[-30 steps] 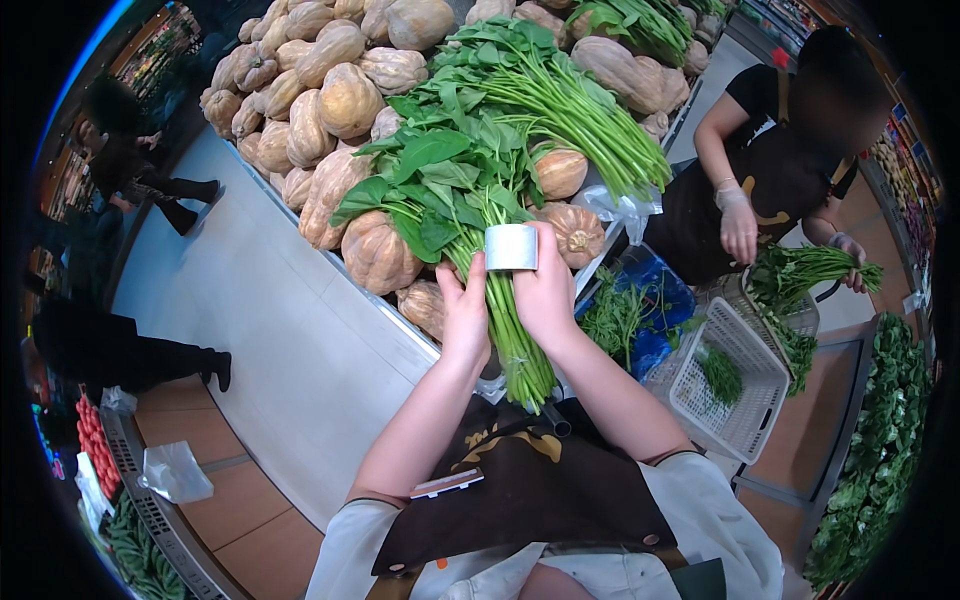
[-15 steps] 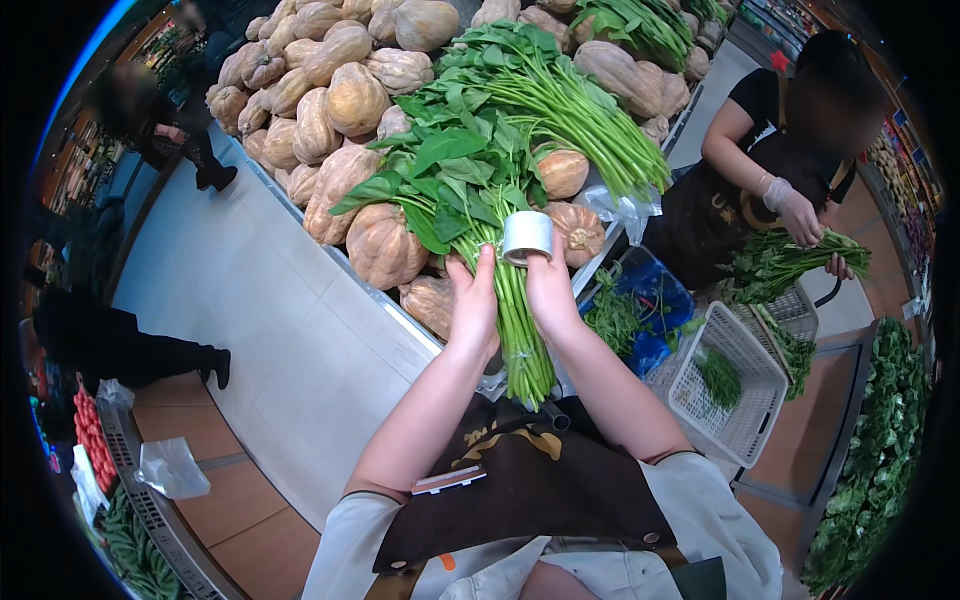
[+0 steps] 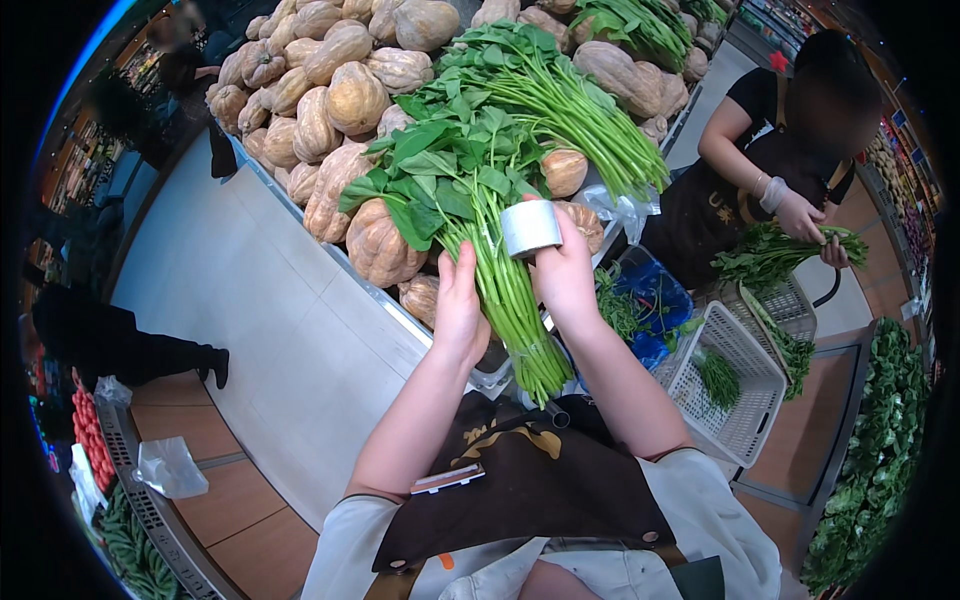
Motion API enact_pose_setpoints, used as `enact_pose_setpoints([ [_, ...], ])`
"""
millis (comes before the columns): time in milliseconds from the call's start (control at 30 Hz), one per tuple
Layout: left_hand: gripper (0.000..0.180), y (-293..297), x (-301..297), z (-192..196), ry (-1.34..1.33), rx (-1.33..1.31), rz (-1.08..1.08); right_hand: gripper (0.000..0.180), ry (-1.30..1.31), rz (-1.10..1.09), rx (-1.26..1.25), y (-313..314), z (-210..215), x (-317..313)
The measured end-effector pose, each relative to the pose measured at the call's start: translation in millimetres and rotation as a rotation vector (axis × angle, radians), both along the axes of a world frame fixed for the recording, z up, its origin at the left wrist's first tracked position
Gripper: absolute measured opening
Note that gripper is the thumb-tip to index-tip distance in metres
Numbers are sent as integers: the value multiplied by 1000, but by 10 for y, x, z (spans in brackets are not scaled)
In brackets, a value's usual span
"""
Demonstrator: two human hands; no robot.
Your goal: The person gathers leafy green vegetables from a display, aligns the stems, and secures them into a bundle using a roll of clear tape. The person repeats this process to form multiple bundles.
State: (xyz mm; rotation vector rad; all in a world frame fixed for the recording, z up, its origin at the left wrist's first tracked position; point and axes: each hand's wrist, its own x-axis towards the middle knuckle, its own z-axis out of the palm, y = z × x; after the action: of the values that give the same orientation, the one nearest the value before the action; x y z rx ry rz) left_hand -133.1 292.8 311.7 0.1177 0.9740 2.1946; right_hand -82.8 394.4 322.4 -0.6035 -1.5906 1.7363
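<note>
A long bunch of leafy greens (image 3: 478, 190) with pale green stems lies on a heap of tan pumpkins (image 3: 340, 100), its cut ends pointing toward me. My left hand (image 3: 458, 305) grips the stems from the left side. My right hand (image 3: 562, 268) holds a roll of clear tape (image 3: 530, 227) against the stems on the right. Both forearms come up from my brown apron.
Another person in a dark apron (image 3: 760, 190) stands at right, holding a bunch of greens (image 3: 775, 255). A white plastic basket (image 3: 735, 385) with some greens sits at lower right, a blue crate (image 3: 655, 300) beside it. More greens (image 3: 880, 450) fill the right edge.
My hands and the tape roll shifted slightly along the stems. The person at right raised the bunch of greens in both hands.
</note>
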Motion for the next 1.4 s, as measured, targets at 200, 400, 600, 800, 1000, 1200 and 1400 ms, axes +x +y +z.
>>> enact_pose_setpoints([
  [200,55,-114,-138,-31,12,92,-205,39,-193,28,511,-119,288,65],
  [400,93,-230,-32,155,51,240,-256,38,-188,314,609,-181,848,180],
  [600,78,-297,40,50,19,341,-221,37,-49,721,313,-171,1090,203],
  [800,53,-295,87,48,-121,443,-247,41,-277,756,627,-289,1263,270],
  [1000,73,-298,152,140,75,308,-175,37,-171,720,280,-317,1376,321],
  [1200,66,-320,146,72,-19,308,-217,41,-213,819,240,-363,1459,294],
  [1400,31,-268,100,194,99,481,-146,32,-158,695,896,-555,1614,301],
])
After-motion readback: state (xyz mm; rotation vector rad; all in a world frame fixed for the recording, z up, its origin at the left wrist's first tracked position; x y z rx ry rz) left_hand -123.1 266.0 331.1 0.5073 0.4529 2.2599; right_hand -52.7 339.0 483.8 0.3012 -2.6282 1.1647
